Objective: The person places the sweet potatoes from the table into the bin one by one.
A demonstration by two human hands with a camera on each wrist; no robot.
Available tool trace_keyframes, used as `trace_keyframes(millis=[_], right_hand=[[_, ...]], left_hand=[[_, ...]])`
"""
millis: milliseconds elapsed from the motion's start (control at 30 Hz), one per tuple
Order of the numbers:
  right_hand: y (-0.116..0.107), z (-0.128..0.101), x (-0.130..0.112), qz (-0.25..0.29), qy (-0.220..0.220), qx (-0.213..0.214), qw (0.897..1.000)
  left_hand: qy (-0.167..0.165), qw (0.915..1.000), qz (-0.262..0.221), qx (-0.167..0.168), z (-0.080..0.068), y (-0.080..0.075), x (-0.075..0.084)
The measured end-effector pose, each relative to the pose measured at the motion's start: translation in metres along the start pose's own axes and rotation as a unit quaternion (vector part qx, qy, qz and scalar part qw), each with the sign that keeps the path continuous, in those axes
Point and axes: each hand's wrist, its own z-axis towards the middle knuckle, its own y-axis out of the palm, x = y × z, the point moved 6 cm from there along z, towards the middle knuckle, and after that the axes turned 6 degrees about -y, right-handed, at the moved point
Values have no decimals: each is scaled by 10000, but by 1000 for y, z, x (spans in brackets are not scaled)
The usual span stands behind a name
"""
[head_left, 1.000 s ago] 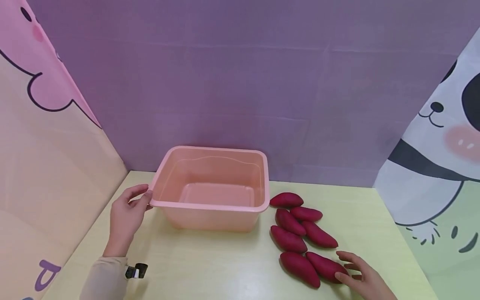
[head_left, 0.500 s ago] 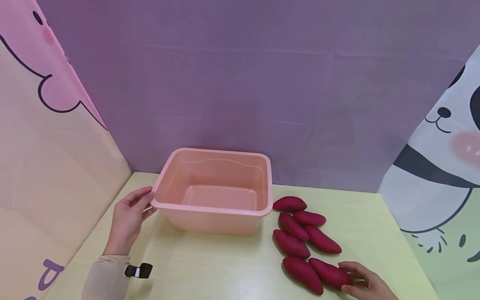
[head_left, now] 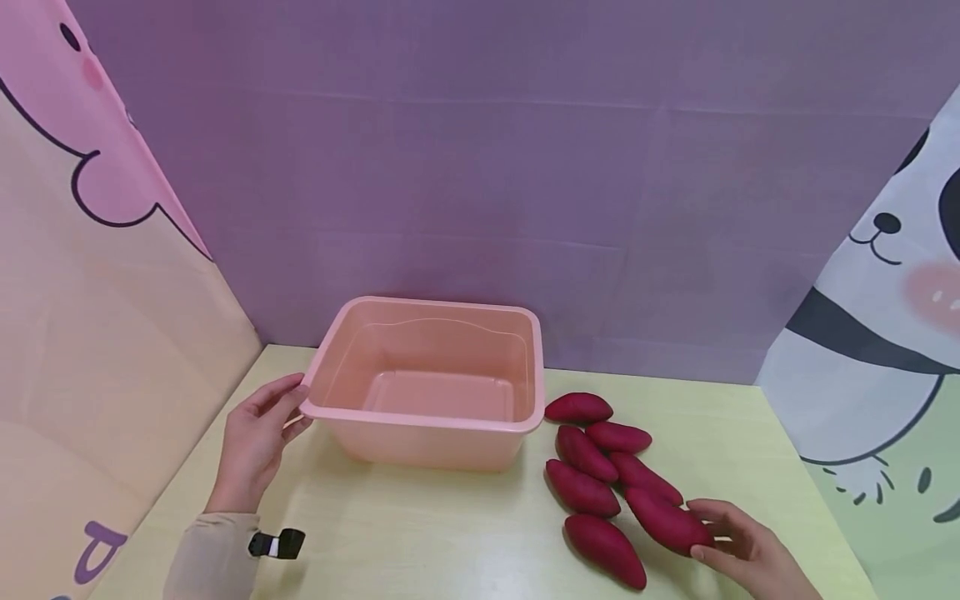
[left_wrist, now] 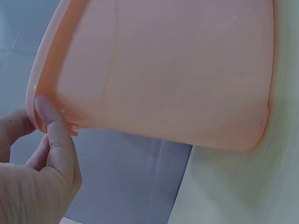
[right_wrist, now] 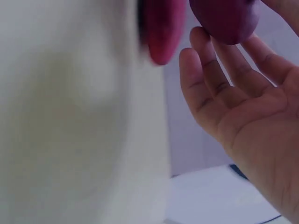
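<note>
Six purple sweet potatoes lie just right of the pink tub [head_left: 427, 417] on the table [head_left: 450, 533]. Our right hand [head_left: 750, 550] grips the nearest-right sweet potato [head_left: 663, 521], fingertips [right_wrist: 201, 42] curled around its end. Our left hand [head_left: 255, 442] pinches the tub's left rim, thumb [left_wrist: 51, 121] under the lip.

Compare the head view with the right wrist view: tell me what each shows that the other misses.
Only the head view shows the pink tub, the left hand pinching its rim, and all six sweet potatoes on the table. Only the right wrist view shows the palm side of the right hand, with fingertips curled under the held sweet potato. Both show that potato in the right hand, with another beside it.
</note>
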Motion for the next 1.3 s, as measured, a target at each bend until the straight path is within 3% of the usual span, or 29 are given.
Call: trace_keyframes(millis=[67,167,300,433,533,733,900,1000,1167,1300], right_hand=[[-3,4,-15,-106,-200,155,9996],[-6,12,-42,-277,-912,253,9951],[-5,27,-84,-462,-2174,145,9749],[0,49,-125,-676,-2808,-40,9574],[5,69,-153,-869,-2924,-151,9522],[26,115,-208,-1061,-2837,-334,9524],[60,155,-249,-886,-2907,-565,9510],[88,177,-270,-878,-3052,-761,9452],[131,205,-294,-1143,-3115,-1148,9363],[153,224,-301,-1440,-2937,-1328,9356]], left_hand=[[-27,10000,-58,4,-1,-1,0],[-46,9998,-175,-34,-1,-2,-1],[-67,9996,-271,-81,-1,-3,-2],[-100,9995,-294,-57,-1,-3,-3],[-80,9995,-314,-49,-1,-2,-3],[-135,9992,-369,-85,0,-1,-4],[-164,9987,-482,-95,1,0,-4],[-148,9983,-551,-127,1,0,-4],[-139,9981,-580,-156,-1,-3,-5],[-129,9979,-599,-195,0,-1,-5]])
